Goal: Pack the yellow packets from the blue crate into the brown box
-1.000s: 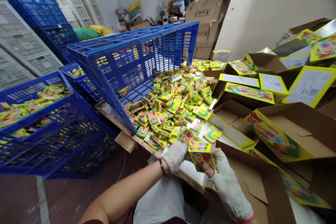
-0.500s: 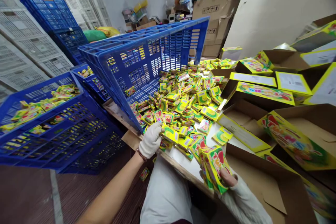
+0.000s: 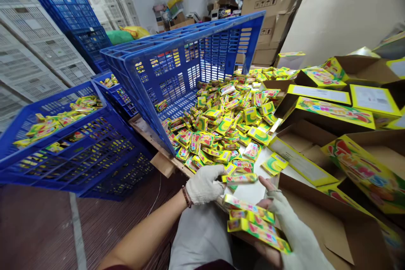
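My left hand [image 3: 205, 184], in a white knit glove, pinches one small yellow-green packet [image 3: 240, 178] at the near edge of the table. My right hand [image 3: 286, 223], also gloved with bare fingertips, lies palm up and carries a stack of the same packets [image 3: 253, 222]. The single packet hangs just above that stack. A big loose pile of the small packets [image 3: 228, 124] covers the table beyond my hands, spilling out of a tipped blue plastic crate [image 3: 177, 67].
Open brown cardboard cartons with yellow printed flaps [image 3: 319, 112] crowd the right side; one open carton [image 3: 329, 223] sits under my right hand. Blue crates holding more packets [image 3: 63, 135] stand at the left. White and blue crates and cardboard boxes are stacked behind.
My left hand drew back from the pile with one packet toward my right hand. The right hand turned its stack from upright to flat.
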`<state>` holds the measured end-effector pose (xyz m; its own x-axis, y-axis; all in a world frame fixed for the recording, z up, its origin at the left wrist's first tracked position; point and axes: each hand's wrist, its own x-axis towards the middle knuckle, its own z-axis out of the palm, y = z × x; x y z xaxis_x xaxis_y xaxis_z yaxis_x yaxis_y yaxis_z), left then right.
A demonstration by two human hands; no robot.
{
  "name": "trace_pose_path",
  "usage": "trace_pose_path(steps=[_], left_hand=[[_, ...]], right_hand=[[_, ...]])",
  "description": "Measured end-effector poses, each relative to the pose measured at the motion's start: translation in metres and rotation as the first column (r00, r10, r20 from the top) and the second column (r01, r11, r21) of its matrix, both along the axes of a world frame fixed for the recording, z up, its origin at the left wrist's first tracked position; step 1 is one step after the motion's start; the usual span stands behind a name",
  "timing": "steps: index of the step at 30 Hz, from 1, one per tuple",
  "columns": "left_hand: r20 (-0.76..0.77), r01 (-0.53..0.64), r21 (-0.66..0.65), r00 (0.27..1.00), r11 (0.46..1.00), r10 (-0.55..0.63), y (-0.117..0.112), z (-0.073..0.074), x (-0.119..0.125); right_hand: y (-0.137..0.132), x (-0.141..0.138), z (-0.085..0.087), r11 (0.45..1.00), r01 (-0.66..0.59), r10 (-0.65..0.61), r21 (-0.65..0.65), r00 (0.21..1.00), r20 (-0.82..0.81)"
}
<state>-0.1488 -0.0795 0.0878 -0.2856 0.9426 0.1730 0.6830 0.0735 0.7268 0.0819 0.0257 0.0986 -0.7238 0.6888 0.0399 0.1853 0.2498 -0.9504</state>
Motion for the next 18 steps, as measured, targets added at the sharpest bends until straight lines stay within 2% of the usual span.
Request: trace_pose_path(steps=[3,4,5,7,9,11,13,14,16,18], left_hand=[[0.095,0.187,-0.056,0.979,0.981,-0.181,0.001,0.006,-0.002],[0.114,0.193,-0.07,0.976,0.979,-0.184,0.002,0.009,-0.007],[0.111,0.141,-0.074,0.985,0.987,-0.132,0.005,0.011,-0.014],[0.054,-0.105,-0.044,0.993,0.994,0.107,0.013,0.016,-0.036],[-0.025,-0.4,-0.042,0.917,0.916,0.399,0.025,0.019,-0.065],[-0.089,-0.562,-0.134,0.827,0.816,0.555,0.036,0.022,-0.093],[-0.131,-0.616,-0.219,0.787,0.757,0.602,0.043,0.025,-0.109],[-0.13,-0.614,-0.222,0.789,0.758,0.601,0.045,0.027,-0.112],[-0.063,-0.593,-0.136,0.805,0.794,0.59,0.047,0.03,-0.104],[0.043,-0.533,-0.032,0.844,0.846,0.534,0.047,0.033,-0.081]], right_hand=[[-0.002,0.001,0.003,0.994,-0.106,0.107,-0.017,0.993,0.039],[-0.002,0.0,0.004,0.992,-0.115,0.117,-0.042,0.992,0.051],[-0.001,-0.002,0.004,0.993,-0.094,0.099,-0.07,0.993,0.06],[0.001,-0.006,0.002,0.995,0.009,-0.003,-0.095,0.998,0.065],[0.003,-0.01,-0.002,0.981,0.126,-0.122,-0.146,0.992,0.035],[0.002,-0.015,-0.006,0.936,0.181,-0.205,-0.302,0.978,-0.048],[-0.002,-0.019,-0.008,0.851,0.143,-0.245,-0.506,0.959,-0.142],[-0.005,-0.021,-0.007,0.806,0.111,-0.258,-0.582,0.95,-0.177],[-0.01,-0.025,-0.004,0.753,0.083,-0.282,-0.652,0.937,-0.207],[-0.012,-0.028,0.001,0.76,0.098,-0.309,-0.643,0.924,-0.226]])
